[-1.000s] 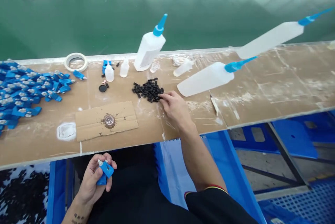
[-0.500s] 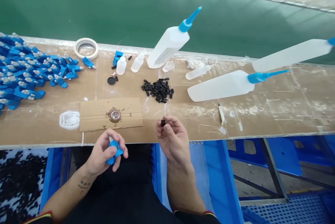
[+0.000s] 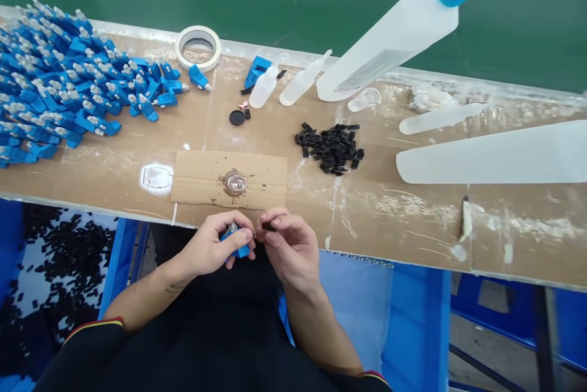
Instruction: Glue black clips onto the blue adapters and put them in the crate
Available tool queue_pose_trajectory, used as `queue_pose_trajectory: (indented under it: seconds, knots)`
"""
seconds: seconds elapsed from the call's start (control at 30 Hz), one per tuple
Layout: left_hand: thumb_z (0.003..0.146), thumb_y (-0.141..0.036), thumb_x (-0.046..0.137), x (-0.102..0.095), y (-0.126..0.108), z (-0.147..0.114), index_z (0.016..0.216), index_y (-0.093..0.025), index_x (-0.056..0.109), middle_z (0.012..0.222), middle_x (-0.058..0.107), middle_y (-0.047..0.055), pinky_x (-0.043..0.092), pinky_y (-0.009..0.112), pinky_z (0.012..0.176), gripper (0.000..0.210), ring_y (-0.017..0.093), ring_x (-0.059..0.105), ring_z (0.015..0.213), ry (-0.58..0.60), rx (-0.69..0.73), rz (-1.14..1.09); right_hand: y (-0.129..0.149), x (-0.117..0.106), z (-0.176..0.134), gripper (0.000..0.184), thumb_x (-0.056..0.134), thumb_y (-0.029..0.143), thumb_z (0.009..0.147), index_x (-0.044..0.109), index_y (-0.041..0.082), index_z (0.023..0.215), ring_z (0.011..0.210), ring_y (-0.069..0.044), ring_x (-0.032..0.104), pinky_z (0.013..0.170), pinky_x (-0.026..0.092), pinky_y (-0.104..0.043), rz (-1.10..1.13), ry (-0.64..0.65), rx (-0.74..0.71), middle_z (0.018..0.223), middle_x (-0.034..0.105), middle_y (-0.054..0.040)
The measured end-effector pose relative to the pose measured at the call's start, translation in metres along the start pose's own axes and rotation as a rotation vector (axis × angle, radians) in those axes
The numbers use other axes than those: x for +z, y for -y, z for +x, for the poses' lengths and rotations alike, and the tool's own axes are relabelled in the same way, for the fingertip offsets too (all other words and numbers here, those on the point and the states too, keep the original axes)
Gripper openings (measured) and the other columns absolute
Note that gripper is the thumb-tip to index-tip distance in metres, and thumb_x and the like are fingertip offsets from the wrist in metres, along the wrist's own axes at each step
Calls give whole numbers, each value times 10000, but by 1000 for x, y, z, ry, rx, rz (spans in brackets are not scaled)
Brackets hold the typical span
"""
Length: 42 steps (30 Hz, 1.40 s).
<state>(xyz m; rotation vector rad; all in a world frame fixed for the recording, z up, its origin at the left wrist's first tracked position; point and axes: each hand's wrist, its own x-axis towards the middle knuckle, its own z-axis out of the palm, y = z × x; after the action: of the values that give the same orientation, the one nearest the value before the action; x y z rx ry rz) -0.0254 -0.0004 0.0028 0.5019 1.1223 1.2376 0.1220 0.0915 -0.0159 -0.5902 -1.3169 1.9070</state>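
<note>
My left hand [image 3: 215, 244] is closed around a blue plastic part [image 3: 239, 249] with a pale tip, partly hidden by the thumb and fingers. Close beside it, my right hand [image 3: 293, 248] pinches a small black piece [image 3: 268, 227] between thumb and fingertips. Both hands are at the front edge of the bench, almost touching. Just beyond them lies a strip of cardboard [image 3: 202, 181] carrying a small clear dish [image 3: 235, 183] with wet spots around it. A heap of small black pieces [image 3: 334, 148] lies behind my right hand.
Many blue parts [image 3: 68, 92] are piled at the left, near a roll of tape [image 3: 211, 62]. Small white bottles [image 3: 263, 87] and a large white bottle [image 3: 389, 43] stand at the back. Another large bottle [image 3: 490, 153] is at right. A bin of black pieces [image 3: 73, 263] sits below left.
My two hands have come together, bringing the black piece close to the blue part. The camera view has shifted, so the bench things appear farther right, and the left bin shows more.
</note>
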Motion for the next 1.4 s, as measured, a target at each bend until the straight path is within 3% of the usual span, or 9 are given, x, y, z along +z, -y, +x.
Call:
queue_pose_trajectory:
  seconds: [0.17,0.33,0.53,0.63,0.73,0.87,1.0,1.17,1.4]
  knots:
    - [933,-564,673,-3,1,2,941,-146,629,698,678,29,456,152,378,421,106,610,506,57,-73,-85,3,1,0,384,642,32,918,794,357,1054,878,-188,682,615,607,-291,-505,157,-331,1041,753,-46]
    - [902,-572,712,-8,4,-1,918,-162,580,678,654,0,434,146,359,431,69,519,424,43,-94,-134,7,0,5,438,682,26,889,769,337,1186,957,-227,695,759,642,-395,-673,278,-457,1116,778,-66]
    - [912,-571,699,-15,1,-10,934,-156,584,707,643,1,459,143,388,431,82,574,490,-3,-57,-53,8,4,10,423,704,11,874,727,273,1204,972,-222,746,796,655,-369,-686,329,-461,1110,773,-88]
    - [925,-534,694,-16,-1,-13,932,-152,591,709,647,-2,447,134,388,395,63,546,461,5,-48,-46,8,6,12,375,736,62,876,663,273,1177,921,-218,757,780,657,-366,-632,360,-383,1017,782,-66]
    - [911,-468,716,-18,2,-15,955,-161,584,767,661,12,448,139,371,337,124,663,564,-44,-44,-188,11,0,21,366,753,117,880,580,284,1156,895,-200,753,749,650,-344,-589,363,-286,1066,777,-62]
    - [860,-314,691,-27,9,-20,1132,-186,533,897,721,56,480,175,375,339,218,752,687,-96,3,-490,23,-11,51,390,779,179,881,555,275,1185,884,-201,747,787,627,-354,-893,297,-290,1065,775,-56]
    - [806,-188,636,-37,14,-28,1081,-190,505,976,760,105,528,197,446,305,228,759,748,-84,53,-594,37,-10,82,216,708,217,926,597,230,1111,872,-239,740,765,587,-363,-1256,435,-297,990,759,-72]
    - [833,-192,696,-42,17,-36,1032,-167,585,1059,739,108,545,202,474,229,221,759,786,-106,58,-578,44,-1,96,97,586,219,967,596,212,1063,831,-254,707,698,508,-336,-1408,576,-277,928,733,-84]
    - [851,-266,800,-45,17,-37,1187,-177,689,824,686,37,525,165,476,365,183,738,725,-136,47,-526,47,10,101,45,527,211,1001,556,207,1036,770,-243,667,625,432,-305,-1532,690,-337,884,713,-90]
